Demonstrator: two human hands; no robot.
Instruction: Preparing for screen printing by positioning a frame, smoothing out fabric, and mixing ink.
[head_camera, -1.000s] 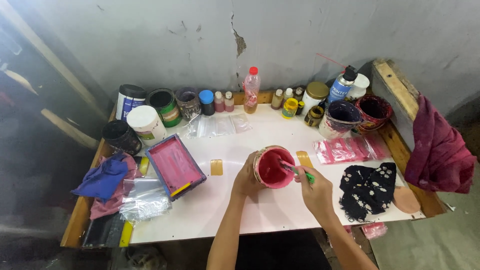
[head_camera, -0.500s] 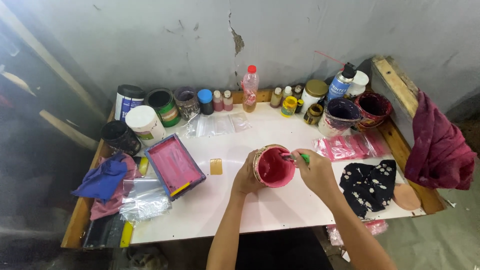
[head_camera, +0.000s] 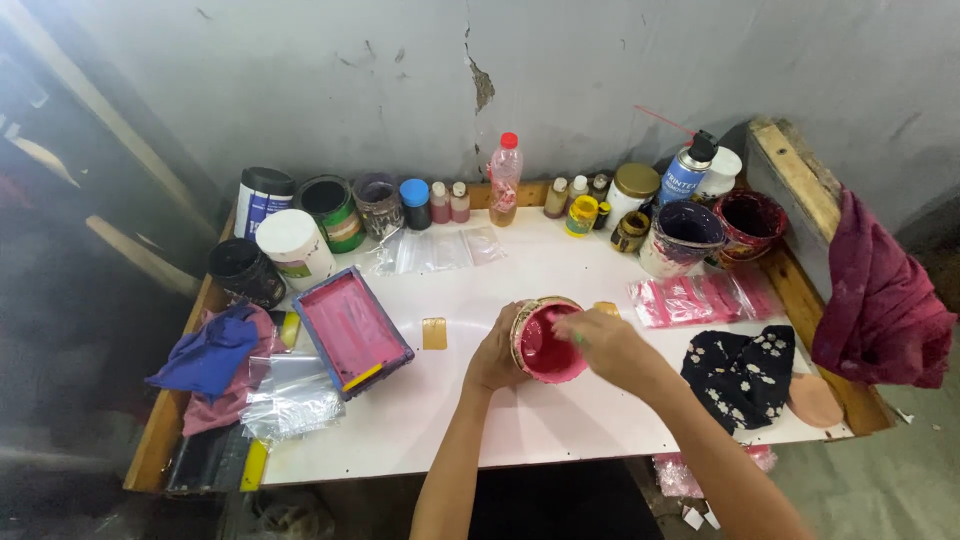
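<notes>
Big white table (head_camera: 560, 430) under everything, with a grey wall behind. On the right, a dark red cloth (head_camera: 885, 300) hanging over a wooden board. On the near right part of the table, a black cloth with white flowers (head_camera: 740, 375). On the left, a pink tray (head_camera: 350, 330), tilted, and a blue rag (head_camera: 205, 355) just past it. Along the far edge, a row of jars, tubs and small bottles. In the middle, a round pot of pink paint (head_camera: 545, 340), tipped up. Left hand (head_camera: 495, 350) wrapped around the pot's left side, gripping it. Right hand (head_camera: 610, 345) at the pot's right rim, fingers curled shut; cannot tell what is in it.
</notes>
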